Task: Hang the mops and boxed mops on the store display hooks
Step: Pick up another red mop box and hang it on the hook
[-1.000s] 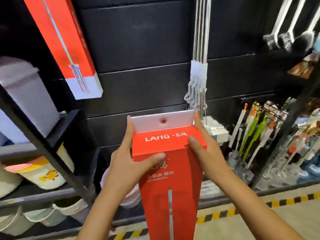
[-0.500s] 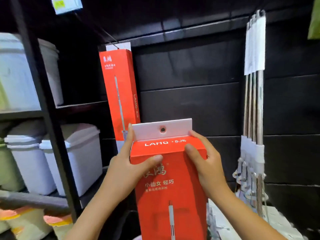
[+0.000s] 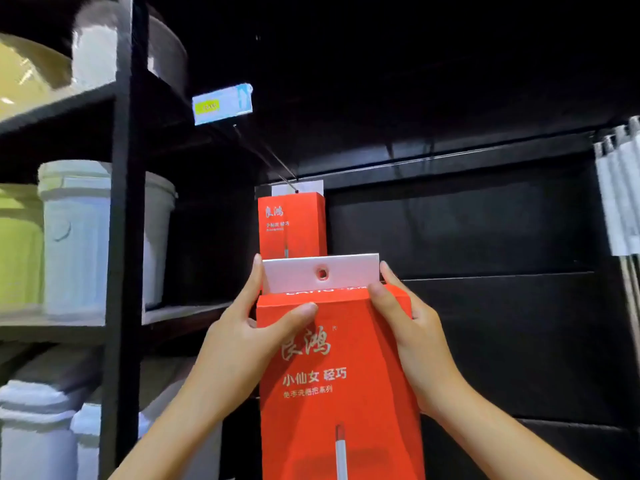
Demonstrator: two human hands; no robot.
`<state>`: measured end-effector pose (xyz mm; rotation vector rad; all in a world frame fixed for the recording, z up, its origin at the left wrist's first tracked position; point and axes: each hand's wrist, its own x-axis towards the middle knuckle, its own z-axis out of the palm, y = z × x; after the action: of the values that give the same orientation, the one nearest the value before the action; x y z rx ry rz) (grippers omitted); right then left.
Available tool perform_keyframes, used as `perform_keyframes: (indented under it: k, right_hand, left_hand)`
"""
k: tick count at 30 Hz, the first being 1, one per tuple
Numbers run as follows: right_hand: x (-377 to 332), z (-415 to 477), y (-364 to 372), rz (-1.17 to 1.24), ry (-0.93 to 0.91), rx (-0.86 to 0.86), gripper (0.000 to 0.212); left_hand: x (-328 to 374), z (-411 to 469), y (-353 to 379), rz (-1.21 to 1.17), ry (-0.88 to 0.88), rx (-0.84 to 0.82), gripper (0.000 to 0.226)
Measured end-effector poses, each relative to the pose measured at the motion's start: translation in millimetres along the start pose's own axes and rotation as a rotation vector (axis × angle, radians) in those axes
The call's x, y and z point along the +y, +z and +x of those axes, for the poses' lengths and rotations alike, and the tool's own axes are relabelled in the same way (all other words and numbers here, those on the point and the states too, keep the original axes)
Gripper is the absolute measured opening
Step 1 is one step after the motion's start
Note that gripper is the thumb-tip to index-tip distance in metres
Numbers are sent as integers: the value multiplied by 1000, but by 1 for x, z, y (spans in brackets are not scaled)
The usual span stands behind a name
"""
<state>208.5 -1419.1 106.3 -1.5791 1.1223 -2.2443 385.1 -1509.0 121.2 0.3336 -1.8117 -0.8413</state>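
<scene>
I hold a tall red boxed mop (image 3: 341, 386) upright in front of me. Its white hang tab (image 3: 320, 273) with a round hole points up. My left hand (image 3: 242, 336) grips the box's upper left edge, thumb across the front. My right hand (image 3: 412, 337) grips the upper right edge. Behind and above it, another red boxed mop (image 3: 292, 225) hangs on a long metal display hook (image 3: 265, 155) that juts out from the black wall. The held box's tab sits below that hook's front end.
A price tag (image 3: 223, 103) sits at the hook's front end. A black shelf post (image 3: 124, 216) stands at the left with white and green bins (image 3: 74, 237) on its shelves. Hanging mop handles with white sleeves (image 3: 621, 199) are at the right edge.
The view has tilted upward and the box has risen toward the hook. The hanging red box now sits straight behind the held box's tab. Both hands keep their grip.
</scene>
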Motion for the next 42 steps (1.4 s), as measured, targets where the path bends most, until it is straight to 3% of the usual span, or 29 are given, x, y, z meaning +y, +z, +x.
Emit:
perform_keyframes:
  k: [5,9,12,15,18,19,23,24,27,29,39,42]
  right_hand:
    - [16,51,27,20,-52,-69,40]
    - [25,83,45,30,-102,-146,34]
    - [25,103,57,7,-174,-215,29]
    - [23,129,65,-32,-221,-234,42]
    - [16,155,73,-117,-256,-266,86]
    - [11,162,76,-132,-259,-285,92]
    - [-13,188,89,-153,-275,-348,96]
    - [-18,194,92,-162,-282,-358,92]
    - [-30,207,99,-154,-318,-392,46]
    - [-34,215,103,-159,-325,-387,35]
    - [-46,250,118,-283,-360,-287,95]
    - [-47,255,124,-294,-379,-295,81]
  left_hand:
    - [-16,51,-23,27,56,17,104]
    - [-24,81,-43,38,91,46,105]
    - [-20,97,-52,-13,138,37,94]
    - [-15,115,-62,-109,191,-21,74]
    - [-11,132,-76,-155,211,-48,66]
    - [-9,137,-81,-154,230,-38,63]
    - [6,150,-94,-142,303,5,47]
    - [9,153,-97,-145,313,2,48]
    - [17,165,-103,-139,329,3,57]
    - [21,173,-106,-132,332,9,58]
    - [31,208,-124,-146,351,-18,55]
    - [31,212,-130,-149,363,-34,51]
